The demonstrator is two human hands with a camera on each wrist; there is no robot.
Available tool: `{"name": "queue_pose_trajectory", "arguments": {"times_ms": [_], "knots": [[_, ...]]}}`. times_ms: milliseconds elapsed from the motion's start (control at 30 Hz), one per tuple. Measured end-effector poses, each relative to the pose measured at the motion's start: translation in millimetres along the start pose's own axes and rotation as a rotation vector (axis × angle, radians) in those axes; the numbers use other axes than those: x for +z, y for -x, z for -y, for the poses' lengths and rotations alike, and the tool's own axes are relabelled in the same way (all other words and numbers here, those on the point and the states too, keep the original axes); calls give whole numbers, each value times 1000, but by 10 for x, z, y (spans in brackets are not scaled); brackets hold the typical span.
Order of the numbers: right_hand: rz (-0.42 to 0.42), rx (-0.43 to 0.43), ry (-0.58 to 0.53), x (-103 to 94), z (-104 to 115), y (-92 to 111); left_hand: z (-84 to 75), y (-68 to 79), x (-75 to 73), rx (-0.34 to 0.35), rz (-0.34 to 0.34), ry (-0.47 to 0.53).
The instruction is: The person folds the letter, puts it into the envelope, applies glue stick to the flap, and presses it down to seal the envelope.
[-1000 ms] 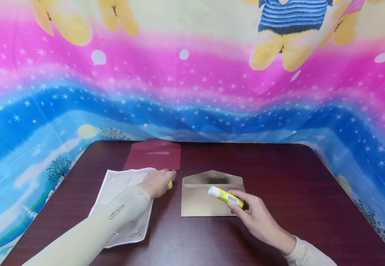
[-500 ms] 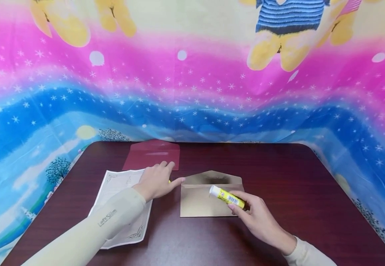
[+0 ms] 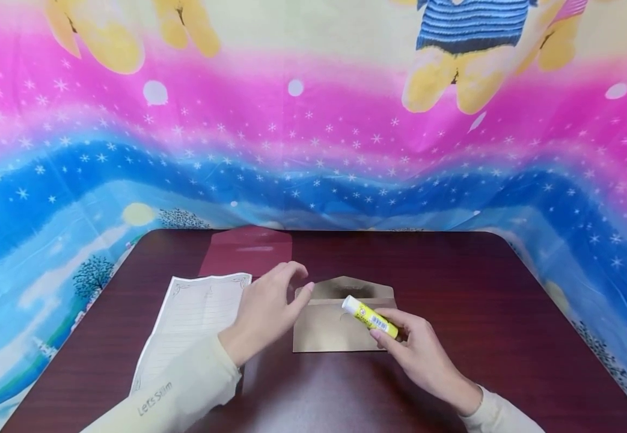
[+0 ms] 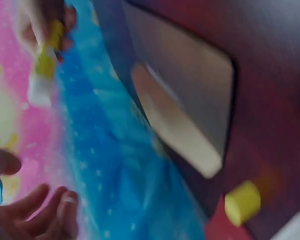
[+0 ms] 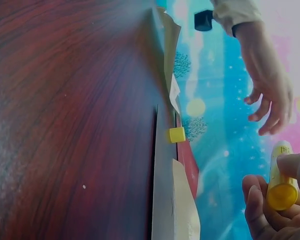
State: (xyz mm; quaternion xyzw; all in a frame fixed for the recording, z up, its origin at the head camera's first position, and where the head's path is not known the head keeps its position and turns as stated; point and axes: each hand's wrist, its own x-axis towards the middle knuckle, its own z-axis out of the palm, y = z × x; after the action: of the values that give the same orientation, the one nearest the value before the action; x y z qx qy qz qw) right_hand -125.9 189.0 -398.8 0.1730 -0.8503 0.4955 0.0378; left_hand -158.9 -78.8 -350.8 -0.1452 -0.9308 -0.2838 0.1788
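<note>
My right hand (image 3: 427,352) holds a yellow glue stick (image 3: 376,320) between thumb and fingers, its white end tilted up to the left. Below it on the table lies a gold envelope (image 3: 324,334) with its flap unfolded away from me. My left hand (image 3: 270,307) is raised over the envelope's left side, fingers loosely bent and holding nothing. A small yellow cap (image 4: 242,202) stands on the table beside the envelope in the left wrist view. In the head view the left hand hides this cap.
A lined sheet of paper (image 3: 194,319) with an ornate border lies at left, partly under the left forearm. Behind it is a red envelope (image 3: 248,255) with its flap unfolded, near the dark table's (image 3: 454,270) far edge. A printed cloth (image 3: 313,138) hangs behind the table.
The left hand held the yellow cap, let go of it on the table, then lifted and moved right toward the glue stick. The right hand has barely moved.
</note>
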Motion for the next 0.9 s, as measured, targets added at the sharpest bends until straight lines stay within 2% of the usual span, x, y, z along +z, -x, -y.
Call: {"name": "queue_pose_trajectory", "arguments": {"times_ms": [167,333,567,700,900], "knots": [[-2,-1,-63,22,6,-1,-160,157,80,-123,-11,323],[-14,-38,-111,64,2,14,-252,285,255,-259,36,628],[-13,-55,-166,127,17,47,-337,347,488,-362,131,963],[-4,-64,-190,158,32,50,-371,354,551,-404,191,1082],[20,-65,-225,196,33,57,-371,366,607,-400,249,1136]]}}
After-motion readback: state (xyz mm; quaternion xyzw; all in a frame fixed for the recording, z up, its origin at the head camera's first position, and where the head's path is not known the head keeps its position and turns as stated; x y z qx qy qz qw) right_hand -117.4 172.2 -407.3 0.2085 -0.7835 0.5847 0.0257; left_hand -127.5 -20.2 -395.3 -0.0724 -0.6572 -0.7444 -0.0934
